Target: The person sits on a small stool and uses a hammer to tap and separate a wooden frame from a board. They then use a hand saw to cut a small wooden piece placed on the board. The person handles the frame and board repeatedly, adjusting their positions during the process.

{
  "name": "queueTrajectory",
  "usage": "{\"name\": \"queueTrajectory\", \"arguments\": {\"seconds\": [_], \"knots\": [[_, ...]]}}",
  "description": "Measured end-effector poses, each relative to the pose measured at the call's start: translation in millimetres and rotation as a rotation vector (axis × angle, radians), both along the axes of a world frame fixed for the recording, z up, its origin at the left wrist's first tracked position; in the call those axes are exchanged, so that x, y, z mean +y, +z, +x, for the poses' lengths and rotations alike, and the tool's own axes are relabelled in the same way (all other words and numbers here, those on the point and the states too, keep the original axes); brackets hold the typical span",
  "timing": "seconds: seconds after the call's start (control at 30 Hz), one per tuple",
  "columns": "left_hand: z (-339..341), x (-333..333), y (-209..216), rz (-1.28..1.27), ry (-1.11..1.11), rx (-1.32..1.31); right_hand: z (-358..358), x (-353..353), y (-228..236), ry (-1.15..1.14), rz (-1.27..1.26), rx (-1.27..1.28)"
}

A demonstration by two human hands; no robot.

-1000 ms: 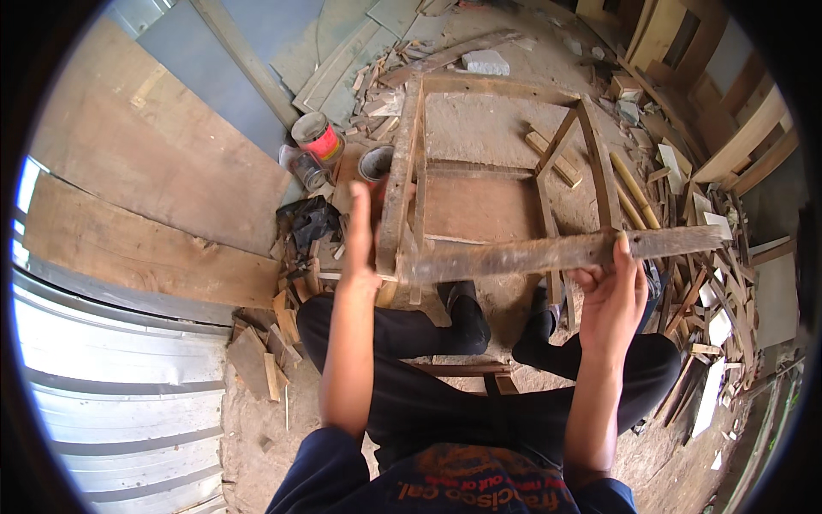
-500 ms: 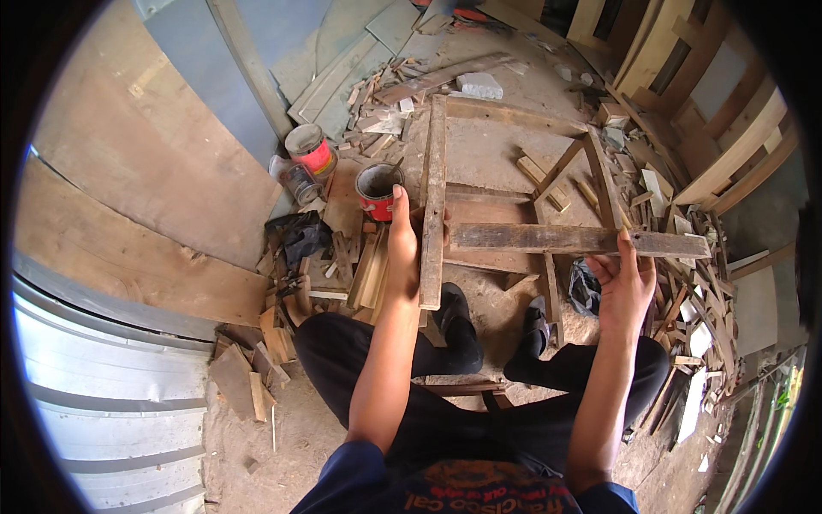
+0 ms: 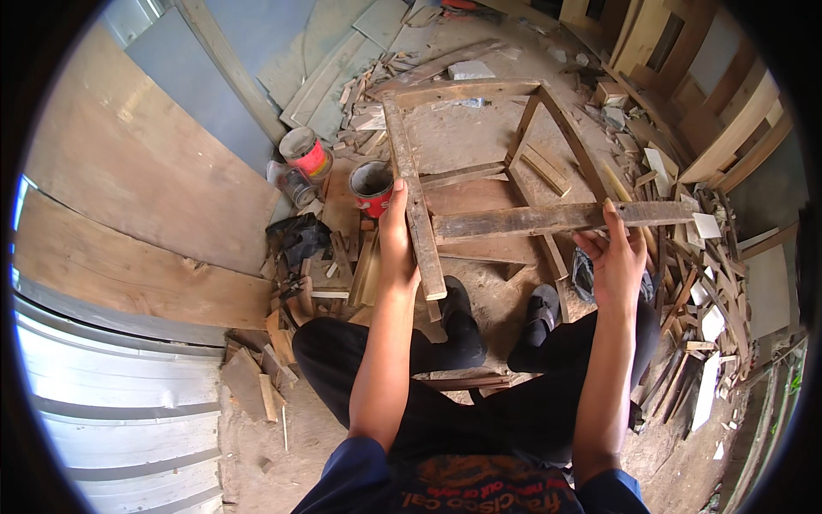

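Observation:
A rough wooden frame (image 3: 467, 91) of narrow slats is held over my feet, tilted, with its far end away from me. My left hand (image 3: 396, 240) grips the frame's left rail (image 3: 402, 163), its thumb lying along the wood. The near crosspiece (image 3: 522, 223), a worn brown slat, runs from that rail to the right. My right hand (image 3: 616, 261) holds the crosspiece near its right end, with the fingers beneath and one digit up against its edge. Part of each hand's grip is hidden behind the wood.
Beyond my left hand stand an open red can (image 3: 372, 195) and a second red-labelled can (image 3: 304, 152). A black plastic bag (image 3: 298, 240) lies nearby. Wood scraps (image 3: 685, 317) are heaped at right. Plywood sheets (image 3: 145, 163) lean at left, and pale wooden framing (image 3: 736, 128) stands at far right.
The wooden frame has swung anticlockwise, its far end going left and the crosspiece's right end rising. Both hands have moved with it, keeping hold.

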State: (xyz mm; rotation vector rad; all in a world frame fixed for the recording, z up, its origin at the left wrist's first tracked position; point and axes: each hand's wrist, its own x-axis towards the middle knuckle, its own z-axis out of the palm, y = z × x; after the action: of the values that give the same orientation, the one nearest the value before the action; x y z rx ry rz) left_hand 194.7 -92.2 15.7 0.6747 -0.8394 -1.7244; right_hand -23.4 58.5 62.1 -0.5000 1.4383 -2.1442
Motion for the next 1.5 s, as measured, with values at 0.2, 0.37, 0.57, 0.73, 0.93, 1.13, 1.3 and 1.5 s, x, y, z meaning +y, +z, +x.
{"name": "queueTrajectory", "arguments": {"seconds": [0.2, 0.37, 0.57, 0.73, 0.93, 1.13, 1.3, 1.5], "knots": [[3, 4, 7, 0.013, 0.0, -0.036, -1, -14, -4, 0.021, -0.015, -0.045], [8, 0, 2, -0.019, 0.006, -0.127, -1, -21, -10, 0.013, -0.007, -0.032], [22, -9, -11, -0.058, -0.037, -0.172, 3, -23, -5, -0.014, -0.028, 0.008], [26, 11, 16, -0.364, 0.204, -0.418, 5, -27, -5, -0.057, -0.046, -0.044], [40, 19, 73, -0.937, -0.116, -0.99, 6, -32, -8, -0.052, -0.05, -0.072], [13, 27, 93, -1.154, -0.104, -1.609, 9, -31, -9, -0.055, 0.036, -0.054], [10, 25, 101, -1.114, -0.134, -1.606, 1, -7, -1, 0.076, 0.131, 0.017], [14, 29, 99, -1.068, -0.123, -1.582, -27, 53, 26, -0.086, 0.565, 0.708]]}}
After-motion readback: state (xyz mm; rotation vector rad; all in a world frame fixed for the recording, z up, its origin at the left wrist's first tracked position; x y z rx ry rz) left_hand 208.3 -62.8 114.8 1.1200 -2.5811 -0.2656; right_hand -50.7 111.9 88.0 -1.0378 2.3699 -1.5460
